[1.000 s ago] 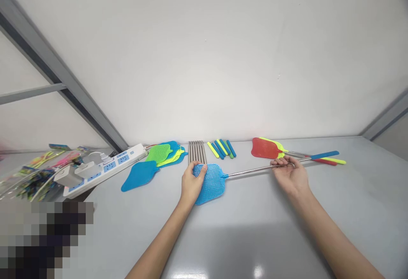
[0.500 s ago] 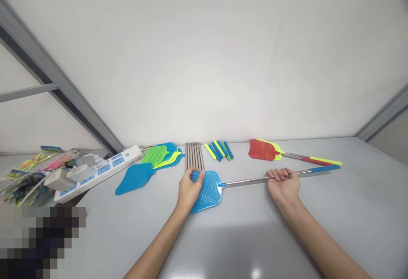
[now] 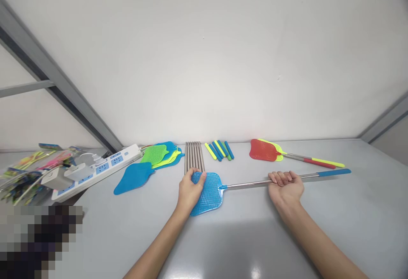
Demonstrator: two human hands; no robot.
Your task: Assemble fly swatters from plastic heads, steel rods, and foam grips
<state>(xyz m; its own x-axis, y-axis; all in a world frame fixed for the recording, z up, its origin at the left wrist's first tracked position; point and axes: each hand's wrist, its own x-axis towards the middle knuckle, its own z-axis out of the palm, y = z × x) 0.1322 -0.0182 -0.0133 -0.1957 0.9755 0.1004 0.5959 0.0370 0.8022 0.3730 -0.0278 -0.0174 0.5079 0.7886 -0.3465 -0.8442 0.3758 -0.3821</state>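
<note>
A blue fly swatter with a mesh head, a metal rod and a blue handle grip lies across the view in both hands. My left hand pinches the left edge of its head, thumb on top. Around the rod, near the grip, my right hand is closed with the palm turned up. Behind my left hand stands a row of metal rods side by side. Several coloured handle grips in yellow, blue and green lie just right of those rods.
Loose swatter heads in blue, green and yellow lie to the left. A red fly swatter overlaps a yellow one at the back right. Beside the left frame post, a white power strip holds plugs, near blurred packaged items.
The swatter's grip end has shifted right and slightly down, leaving more rod showing past my right hand. My left hand still holds the head.
</note>
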